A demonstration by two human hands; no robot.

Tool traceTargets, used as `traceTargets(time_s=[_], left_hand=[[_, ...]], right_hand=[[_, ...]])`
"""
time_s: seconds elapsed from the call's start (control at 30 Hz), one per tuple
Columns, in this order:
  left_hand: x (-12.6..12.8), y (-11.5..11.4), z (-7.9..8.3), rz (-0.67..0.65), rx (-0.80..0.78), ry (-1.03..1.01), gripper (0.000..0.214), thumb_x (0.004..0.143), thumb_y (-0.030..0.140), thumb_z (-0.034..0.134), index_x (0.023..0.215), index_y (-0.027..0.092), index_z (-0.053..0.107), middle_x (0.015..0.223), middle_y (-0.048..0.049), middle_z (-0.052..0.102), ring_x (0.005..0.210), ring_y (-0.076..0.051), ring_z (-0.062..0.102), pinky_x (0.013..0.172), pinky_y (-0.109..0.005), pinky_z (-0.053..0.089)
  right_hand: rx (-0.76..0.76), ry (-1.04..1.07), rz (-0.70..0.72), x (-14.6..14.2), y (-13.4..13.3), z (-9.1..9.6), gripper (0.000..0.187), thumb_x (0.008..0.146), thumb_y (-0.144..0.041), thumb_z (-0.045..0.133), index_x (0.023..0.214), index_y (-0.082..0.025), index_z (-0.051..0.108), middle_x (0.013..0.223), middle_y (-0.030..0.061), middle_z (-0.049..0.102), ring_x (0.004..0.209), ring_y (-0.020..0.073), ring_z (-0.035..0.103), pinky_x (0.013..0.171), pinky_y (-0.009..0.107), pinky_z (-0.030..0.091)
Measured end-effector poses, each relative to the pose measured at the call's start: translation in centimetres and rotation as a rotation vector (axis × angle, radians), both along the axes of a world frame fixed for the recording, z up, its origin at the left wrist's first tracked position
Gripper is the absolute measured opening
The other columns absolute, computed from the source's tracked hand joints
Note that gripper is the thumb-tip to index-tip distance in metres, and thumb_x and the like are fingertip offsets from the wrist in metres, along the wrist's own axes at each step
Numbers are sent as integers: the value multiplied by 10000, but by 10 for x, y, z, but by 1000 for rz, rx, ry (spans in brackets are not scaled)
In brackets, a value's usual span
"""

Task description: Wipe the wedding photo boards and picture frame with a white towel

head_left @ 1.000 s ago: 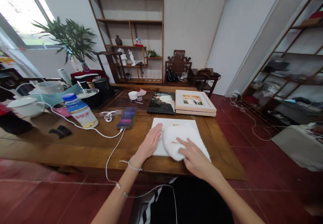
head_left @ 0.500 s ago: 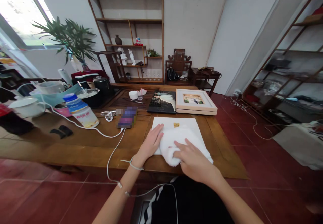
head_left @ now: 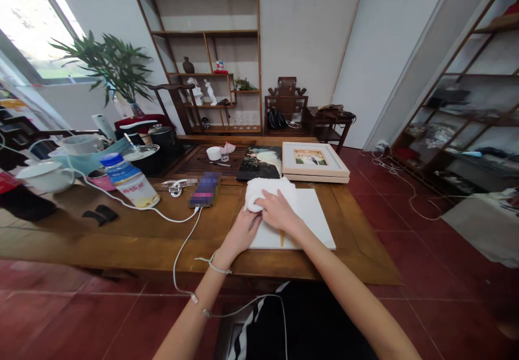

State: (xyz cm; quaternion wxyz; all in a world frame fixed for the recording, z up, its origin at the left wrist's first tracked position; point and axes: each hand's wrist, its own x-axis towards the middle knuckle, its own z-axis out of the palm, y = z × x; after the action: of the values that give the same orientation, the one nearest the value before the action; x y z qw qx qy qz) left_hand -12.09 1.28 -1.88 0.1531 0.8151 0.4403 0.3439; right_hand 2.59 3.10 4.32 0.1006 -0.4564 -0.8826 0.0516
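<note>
A flat white board, perhaps an album cover (head_left: 314,222), lies on the wooden table in front of me. Over its far left part is a fluffy white cloth (head_left: 272,187), bunched under my right hand (head_left: 279,212), whose fingers press into it. Lying along the board's left edge, my left hand (head_left: 244,229) is open, its fingertips close to the cloth and the right hand. A gold mark (head_left: 283,238) shows on the board below my right wrist, partly covered.
Beyond the board lie a dark photo album (head_left: 259,163) and a framed photo (head_left: 315,160). To the left are a phone (head_left: 205,189) on a white cable, a blue-capped bottle (head_left: 128,180), a white pot (head_left: 46,176) and a cola bottle (head_left: 24,200).
My right hand has pushed the cloth from the board's near right part to its far left edge. My left hand stays at the left edge, now slightly nearer me.
</note>
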Motion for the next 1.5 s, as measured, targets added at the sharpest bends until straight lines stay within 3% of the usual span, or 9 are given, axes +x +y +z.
traceTargets(time_s=[0.17, 0.4, 0.53, 0.77, 0.93, 1.03, 1.2, 1.33, 1.5], left_hand=[[-1, 1, -3, -4, -17, -12, 295, 879, 214, 399, 1118, 213, 572, 1190, -95, 588, 1153, -240, 504, 1039, -502, 291], [0, -1, -6, 21, -57, -16, 316, 883, 221, 390, 1155, 206, 550, 1279, -91, 535, 1248, -213, 424, 1064, -509, 240], [2, -1, -6, 33, -62, -6, 318, 885, 212, 385, 1160, 204, 545, 1282, -93, 533, 1249, -213, 424, 1062, -518, 234], [1, 0, -7, 32, -31, 29, 325, 888, 214, 382, 1176, 211, 532, 1290, -90, 523, 1257, -213, 410, 1063, -510, 235], [-1, -1, -7, 17, -30, 50, 320, 891, 215, 378, 1168, 213, 538, 1298, -90, 514, 1265, -211, 398, 1064, -507, 231], [-1, -1, -7, 23, -34, 33, 315, 890, 215, 380, 1161, 222, 539, 1294, -87, 517, 1257, -208, 409, 1065, -508, 227], [-1, -1, -7, 23, -57, 44, 311, 891, 221, 375, 1158, 218, 536, 1297, -87, 514, 1262, -212, 402, 1062, -515, 228], [-1, -1, -6, 22, -57, 41, 308, 891, 220, 376, 1154, 214, 536, 1295, -90, 515, 1261, -212, 404, 1060, -514, 232], [0, -1, -7, 23, -39, 50, 307, 892, 211, 374, 1154, 218, 534, 1292, -85, 519, 1259, -210, 404, 1062, -509, 233]], right_hand=[[-27, -22, -52, 10, 4, 0, 434, 756, -80, 343, 1127, -203, 533, 1236, 138, 510, 1250, 261, 342, 1000, 587, 108], [-58, -5, -270, 95, -3, -8, 499, 722, -16, 320, 1153, -157, 526, 1245, 148, 515, 1307, 268, 275, 1006, 563, 174], [21, -36, -391, 120, -47, -20, 481, 690, 12, 322, 1090, -122, 553, 1311, 178, 449, 1323, 288, 239, 1024, 559, 188], [-28, 20, -119, 112, -137, -18, 457, 581, 44, 321, 863, -202, 584, 1389, -9, 400, 1355, 189, 159, 1111, 471, 127], [88, 82, -320, 123, -94, -3, 424, 672, -9, 347, 975, -178, 592, 1348, 85, 444, 1273, 217, 350, 1067, 423, 261], [231, 57, -428, 123, -51, -5, 447, 678, -9, 373, 1041, -160, 586, 1380, 91, 398, 1312, 275, 260, 1061, 489, 216], [91, -66, -298, 106, -11, -22, 493, 675, -3, 385, 1100, -173, 567, 1430, 60, 326, 1336, 337, 141, 1007, 626, 161], [49, -61, -228, 103, -21, -25, 485, 676, 3, 375, 1085, -167, 575, 1434, 68, 320, 1351, 296, 110, 1031, 607, 121], [-14, -20, -98, 108, -85, -13, 467, 644, 34, 355, 972, -186, 605, 1425, 33, 342, 1362, 254, 103, 1067, 578, 100]])
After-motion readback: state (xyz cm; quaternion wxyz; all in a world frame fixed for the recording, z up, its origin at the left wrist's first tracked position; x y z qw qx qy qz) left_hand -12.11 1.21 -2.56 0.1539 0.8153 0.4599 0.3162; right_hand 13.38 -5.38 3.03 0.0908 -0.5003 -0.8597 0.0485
